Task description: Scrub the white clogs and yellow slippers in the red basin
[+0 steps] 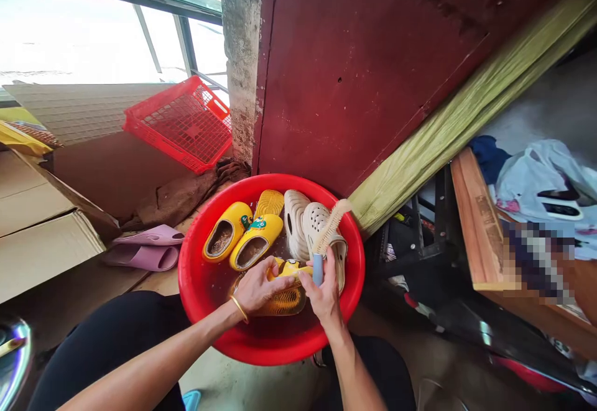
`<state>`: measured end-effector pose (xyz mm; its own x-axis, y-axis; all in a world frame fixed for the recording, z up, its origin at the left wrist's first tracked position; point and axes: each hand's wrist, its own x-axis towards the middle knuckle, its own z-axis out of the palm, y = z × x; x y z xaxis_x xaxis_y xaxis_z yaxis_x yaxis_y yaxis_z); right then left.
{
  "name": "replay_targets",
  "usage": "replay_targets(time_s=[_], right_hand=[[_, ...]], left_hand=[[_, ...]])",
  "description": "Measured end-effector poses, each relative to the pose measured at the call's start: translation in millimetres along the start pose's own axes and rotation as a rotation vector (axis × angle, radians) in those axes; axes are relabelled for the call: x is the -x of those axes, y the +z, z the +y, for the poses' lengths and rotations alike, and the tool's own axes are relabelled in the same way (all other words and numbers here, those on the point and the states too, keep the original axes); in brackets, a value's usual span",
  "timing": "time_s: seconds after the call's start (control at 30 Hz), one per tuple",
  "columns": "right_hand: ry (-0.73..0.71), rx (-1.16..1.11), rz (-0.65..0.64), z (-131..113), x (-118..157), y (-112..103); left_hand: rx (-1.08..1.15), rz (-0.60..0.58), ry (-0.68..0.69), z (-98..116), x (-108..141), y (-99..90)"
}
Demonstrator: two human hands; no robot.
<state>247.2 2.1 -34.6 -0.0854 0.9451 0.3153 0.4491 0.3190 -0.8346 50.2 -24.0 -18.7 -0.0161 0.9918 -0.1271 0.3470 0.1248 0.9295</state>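
Note:
Low in front of me stands a red basin (187, 293) holding brownish water and several shoes. My left hand (255, 288), with a gold bangle at the wrist, grips a yellow slipper (290, 268) above the water. In my right hand (324, 293) is a scrub brush (332, 227) with a grey-blue handle and pale bristles pointing up; the fingertips are close to the slipper's edge. A yellow sole (282, 302) shows below my left hand. Two yellow clogs (256, 242) with green figures lie farther back, beside cream clogs (296, 221) with holes.
Pink slides (149, 246) lie left of the basin, near cardboard boxes (41, 212). A red plastic crate (181, 125) leans behind them. A dark red panel (354, 75) rises behind the basin. To the right are a wooden table (480, 224) and a plastic bag (545, 175).

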Motion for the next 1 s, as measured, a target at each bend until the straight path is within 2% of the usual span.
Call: replay_targets(time_s=[0.2, 0.4, 0.47, 0.53, 0.73, 0.83, 1.0], right_hand=[[0.088, -0.087, -0.03, -4, -5, -1], [0.276, -0.273, -0.215, -9, -6, -21], [0.306, -0.282, -0.248, -11, -5, -24], [0.278, -0.244, -0.26, -13, -4, -23], [0.042, 0.063, -0.196, -16, 3, -13], [0.029, 0.088, -0.222, -13, 5, -11], [0.07, 0.023, -0.207, -6, 3, -16]], left_hand=[[0.195, -0.096, -0.008, -19, -5, 3.3], [0.289, -0.22, -0.067, -10, -6, -3.9], [0.286, -0.224, -0.061, -9, -5, -5.6], [0.22, -0.193, -0.044, -10, -5, -6.5], [-0.054, -0.115, -0.034, -9, -3, -9.2], [-0.131, -0.111, -0.047, -3, -1, -10.9], [-0.121, -0.128, -0.056, 0, -2, -12.8]])
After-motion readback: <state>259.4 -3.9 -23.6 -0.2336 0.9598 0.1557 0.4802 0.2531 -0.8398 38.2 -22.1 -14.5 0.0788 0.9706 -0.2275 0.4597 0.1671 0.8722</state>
